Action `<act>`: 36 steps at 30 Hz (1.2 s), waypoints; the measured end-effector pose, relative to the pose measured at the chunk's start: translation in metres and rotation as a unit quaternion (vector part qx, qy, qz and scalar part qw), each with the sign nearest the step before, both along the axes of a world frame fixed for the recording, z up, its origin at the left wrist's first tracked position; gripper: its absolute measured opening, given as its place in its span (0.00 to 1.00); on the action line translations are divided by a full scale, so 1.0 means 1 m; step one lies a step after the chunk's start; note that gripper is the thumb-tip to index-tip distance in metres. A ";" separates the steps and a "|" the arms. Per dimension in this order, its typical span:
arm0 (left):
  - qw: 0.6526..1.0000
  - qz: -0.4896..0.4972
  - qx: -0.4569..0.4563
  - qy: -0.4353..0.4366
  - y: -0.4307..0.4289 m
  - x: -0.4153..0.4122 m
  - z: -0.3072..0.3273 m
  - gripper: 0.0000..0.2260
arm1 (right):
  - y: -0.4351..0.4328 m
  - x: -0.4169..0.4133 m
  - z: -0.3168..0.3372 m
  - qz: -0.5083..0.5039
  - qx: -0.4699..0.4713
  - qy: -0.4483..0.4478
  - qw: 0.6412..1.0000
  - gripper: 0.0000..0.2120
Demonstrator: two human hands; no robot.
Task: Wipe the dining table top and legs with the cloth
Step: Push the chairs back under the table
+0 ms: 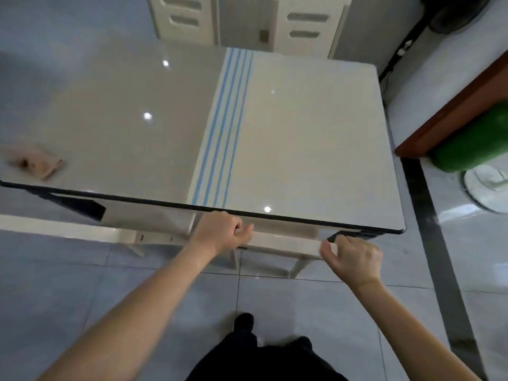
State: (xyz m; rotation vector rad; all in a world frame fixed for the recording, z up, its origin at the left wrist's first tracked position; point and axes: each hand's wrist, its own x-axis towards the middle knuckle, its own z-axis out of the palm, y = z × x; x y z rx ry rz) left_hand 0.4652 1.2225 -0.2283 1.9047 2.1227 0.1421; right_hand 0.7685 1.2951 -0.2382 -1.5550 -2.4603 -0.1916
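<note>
The dining table (302, 138) has a glossy cream and beige top with blue stripes and a black rim. A crumpled pinkish cloth (35, 163) lies on the top near its near left edge, blurred and far from both hands. Just below the table's near edge, my left hand (220, 232) grips the top rail of a cream chair (286, 242) tucked under the table. My right hand (353, 257) curls around the right end of the same rail. The table legs are mostly hidden under the top.
A second cream chair (68, 231) sits under the near left edge, and two more chair backs (305, 23) stand at the far side. At the right are a brown wooden furniture edge (450, 111), a green object (475, 144) and a white fan base (492, 188). Grey tiled floor surrounds me.
</note>
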 end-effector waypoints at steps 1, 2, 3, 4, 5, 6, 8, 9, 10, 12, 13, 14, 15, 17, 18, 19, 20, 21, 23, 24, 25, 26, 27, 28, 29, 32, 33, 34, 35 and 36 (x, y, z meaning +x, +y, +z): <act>1.000 0.000 0.000 -0.002 0.001 0.001 0.000 0.27 | 0.002 0.001 0.001 -0.002 0.001 -0.002 1.000 0.22; 1.000 0.000 -0.001 0.001 0.002 0.003 0.001 0.26 | 0.003 0.001 0.001 -0.003 0.000 -0.009 1.000 0.22; 1.000 0.000 -0.001 0.006 0.003 0.005 0.002 0.25 | 0.005 0.003 0.002 -0.002 -0.003 -0.016 1.000 0.23; 1.000 0.003 -0.001 0.009 0.004 0.008 0.003 0.25 | 0.007 0.004 0.003 -0.003 -0.011 -0.025 1.000 0.24; 1.000 0.006 0.002 0.009 0.004 0.010 0.005 0.25 | 0.010 0.005 0.004 -0.005 -0.025 -0.036 0.999 0.25; 1.000 0.008 0.003 0.010 0.005 0.013 0.007 0.25 | 0.011 0.006 0.006 -0.010 -0.038 -0.047 0.998 0.25; 1.000 0.012 0.003 0.005 0.005 0.020 0.011 0.24 | 0.015 0.011 0.009 -0.014 -0.056 -0.070 0.996 0.27; 1.000 0.010 0.001 -0.001 0.004 0.025 0.012 0.24 | 0.016 0.015 0.010 -0.013 -0.070 -0.081 0.994 0.29; 1.000 0.006 0.000 -0.007 0.002 0.032 0.014 0.24 | 0.017 0.021 0.012 -0.014 -0.082 -0.087 0.993 0.29; 1.000 -0.001 -0.008 -0.025 -0.002 0.046 0.015 0.24 | 0.015 0.035 0.013 -0.027 -0.106 -0.093 0.990 0.27; 0.999 -0.001 -0.013 -0.031 -0.006 0.051 0.015 0.25 | 0.011 0.041 0.015 -0.034 -0.116 -0.088 0.989 0.26; 0.999 -0.004 -0.015 -0.032 -0.009 0.055 0.014 0.25 | 0.008 0.044 0.016 -0.036 -0.124 -0.083 0.988 0.27; 0.999 -0.005 -0.016 -0.028 -0.013 0.057 0.013 0.25 | 0.004 0.046 0.018 -0.028 -0.129 -0.063 0.989 0.26; 0.999 0.002 -0.017 -0.036 -0.015 0.057 0.012 0.25 | -0.002 0.046 0.023 -0.001 -0.148 0.002 0.989 0.20; 0.999 0.006 -0.021 -0.047 -0.015 0.056 0.011 0.25 | -0.006 0.044 0.027 0.004 -0.156 0.038 0.987 0.17; 0.998 0.009 -0.030 -0.053 -0.014 0.056 0.011 0.25 | -0.011 0.044 0.028 -0.002 -0.164 0.082 0.983 0.15; 0.998 0.009 -0.040 -0.052 -0.013 0.056 0.012 0.24 | -0.018 0.045 0.029 -0.020 -0.172 0.145 0.974 0.13; 0.997 0.007 -0.048 -0.057 -0.012 0.056 0.013 0.22 | -0.027 0.047 0.030 -0.044 -0.175 0.215 0.960 0.10; 0.993 -0.001 -0.025 -0.116 -0.013 0.058 0.016 0.13 | -0.053 0.055 0.034 -0.102 -0.175 0.324 0.924 0.09; 0.988 -0.009 0.007 -0.156 -0.014 0.061 0.019 0.10 | -0.067 0.061 0.038 -0.126 -0.176 0.369 0.904 0.09; 0.980 -0.018 0.047 -0.191 -0.016 0.068 0.024 0.08 | -0.081 0.068 0.041 -0.141 -0.179 0.408 0.884 0.07; 0.972 -0.024 0.084 -0.220 -0.018 0.077 0.030 0.07 | -0.095 0.077 0.043 -0.156 -0.190 0.439 0.864 0.06; 0.963 -0.025 0.111 -0.246 -0.022 0.089 0.036 0.06 | -0.108 0.087 0.044 -0.172 -0.204 0.458 0.848 0.06; 0.953 -0.023 0.122 -0.275 -0.027 0.104 0.042 0.05 | -0.121 0.099 0.041 -0.192 -0.216 0.469 0.834 0.07; 0.943 -0.019 0.116 -0.310 -0.033 0.121 0.049 0.05 | -0.133 0.111 0.036 -0.213 -0.228 0.480 0.820 0.07; 0.912 -0.009 0.031 -0.409 -0.048 0.174 0.047 0.07 | -0.170 0.155 0.017 -0.282 -0.253 0.526 0.761 0.07; 0.907 -0.008 -0.005 -0.421 -0.052 0.192 0.039 0.09 | -0.181 0.170 0.010 -0.305 -0.258 0.544 0.738 0.07; 0.900 0.000 -0.043 -0.434 -0.055 0.210 0.026 0.10 | -0.193 0.186 0.004 -0.328 -0.258 0.559 0.717 0.07; 0.892 0.015 -0.083 -0.443 -0.059 0.228 0.011 0.09 | -0.204 0.202 -0.004 -0.348 -0.256 0.570 0.699 0.07; 0.883 0.029 -0.125 -0.451 -0.063 0.245 -0.005 0.06 | -0.215 0.218 -0.011 -0.368 -0.254 0.580 0.681 0.08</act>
